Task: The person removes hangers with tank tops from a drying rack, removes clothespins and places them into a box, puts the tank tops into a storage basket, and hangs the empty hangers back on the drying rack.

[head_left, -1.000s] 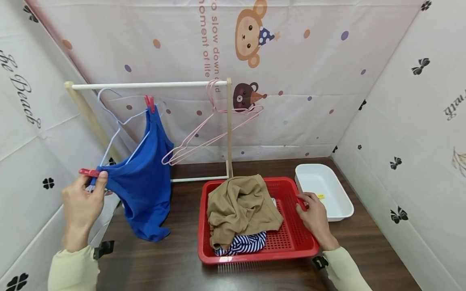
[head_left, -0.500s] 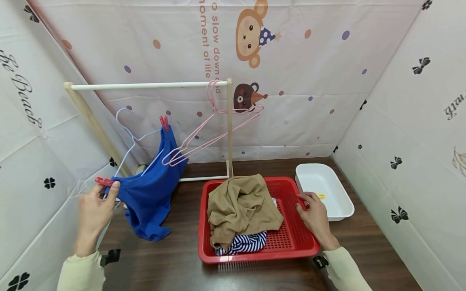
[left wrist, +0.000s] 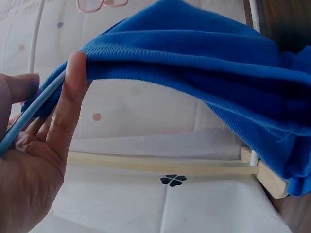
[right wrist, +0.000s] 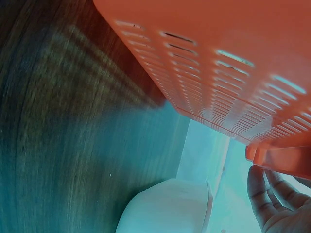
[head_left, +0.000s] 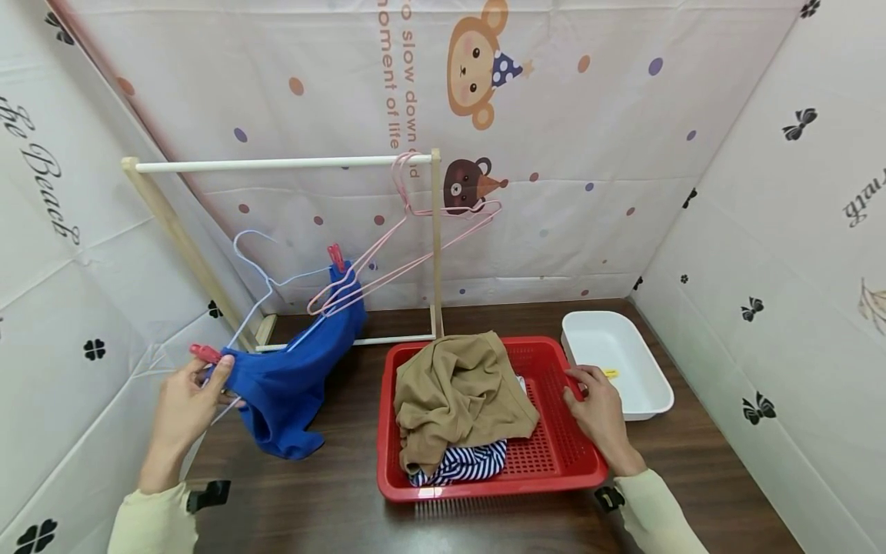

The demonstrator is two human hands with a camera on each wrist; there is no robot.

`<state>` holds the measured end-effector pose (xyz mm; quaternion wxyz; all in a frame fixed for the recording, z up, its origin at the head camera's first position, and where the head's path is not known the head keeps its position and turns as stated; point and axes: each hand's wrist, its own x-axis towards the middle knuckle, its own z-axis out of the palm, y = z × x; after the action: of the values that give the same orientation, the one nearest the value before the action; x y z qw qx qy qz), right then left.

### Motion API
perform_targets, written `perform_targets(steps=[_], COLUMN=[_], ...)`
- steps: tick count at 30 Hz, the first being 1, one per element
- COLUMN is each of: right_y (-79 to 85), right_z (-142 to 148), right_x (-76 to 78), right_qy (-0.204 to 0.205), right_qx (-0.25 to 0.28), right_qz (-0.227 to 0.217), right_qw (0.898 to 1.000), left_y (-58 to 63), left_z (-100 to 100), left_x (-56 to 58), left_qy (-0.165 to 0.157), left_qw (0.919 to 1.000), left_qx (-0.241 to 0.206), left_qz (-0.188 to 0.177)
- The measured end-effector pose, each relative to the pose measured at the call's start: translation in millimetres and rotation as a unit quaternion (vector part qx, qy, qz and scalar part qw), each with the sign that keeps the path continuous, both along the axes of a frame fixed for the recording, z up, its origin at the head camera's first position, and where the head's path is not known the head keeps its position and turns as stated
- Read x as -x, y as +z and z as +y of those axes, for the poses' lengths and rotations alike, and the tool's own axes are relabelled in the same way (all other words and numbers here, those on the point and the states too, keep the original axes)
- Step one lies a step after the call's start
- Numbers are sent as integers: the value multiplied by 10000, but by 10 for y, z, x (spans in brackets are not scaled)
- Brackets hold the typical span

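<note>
My left hand (head_left: 183, 408) pinches the waistband corner of a blue garment (head_left: 294, 377) together with the end of a pale blue hanger (head_left: 266, 281). A red clothespin (head_left: 205, 353) sits at that corner, and a second one stands on the garment's far corner. In the left wrist view, the hanger bar (left wrist: 34, 109) runs between thumb and fingers, against the ribbed blue waistband (left wrist: 146, 56). The hanger's hook is free, below the rail. With thumb and fingers my right hand (head_left: 601, 408) grips the right rim of a red basket (head_left: 484, 488); in the right wrist view, the fingertips (right wrist: 257, 182) lie under that rim.
Behind the garment stands a rack with a white rail (head_left: 277, 164). Pink hangers (head_left: 374, 254) hang at its right end. A tan garment (head_left: 460, 392) and striped cloth (head_left: 471, 464) lie in the basket. A white tray (head_left: 651, 385) stands on the right, beside the patterned wall.
My left hand has moved down and to the right, lowering the hanger with the blue garment away from the rail. The garment sags more. My right hand and the basket stay put.
</note>
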<state>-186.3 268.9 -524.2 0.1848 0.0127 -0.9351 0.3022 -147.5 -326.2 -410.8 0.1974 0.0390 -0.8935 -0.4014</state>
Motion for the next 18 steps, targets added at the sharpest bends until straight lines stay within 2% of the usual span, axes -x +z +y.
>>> perform_targets(steps=[4, 7, 11, 15, 18], right_y=[-3, -7, -10, -13, -14], right_z=[-1, 0, 1, 2, 2], right_x=[4, 6, 7, 10, 14], right_qy=[2, 12, 18, 23, 23], right_qx=[-7, -18, -13, -30, -49], right_qz=[23, 50, 52, 69, 93], right_qw=[10000, 10000, 10000, 10000, 9999], left_y=[-28, -50, -89, -141, -177], left_z=[-21, -32, -59, -93, -105], left_x=[12, 16, 13, 9, 14], left_qy=[-427, -616, -945, -1434, -1659], left_qw=[9978, 9953, 9881, 9691, 9559], left_qx=[-286, -496, -936, -1718, -2114], left_qz=[-428, -555, -766, -1041, -1185])
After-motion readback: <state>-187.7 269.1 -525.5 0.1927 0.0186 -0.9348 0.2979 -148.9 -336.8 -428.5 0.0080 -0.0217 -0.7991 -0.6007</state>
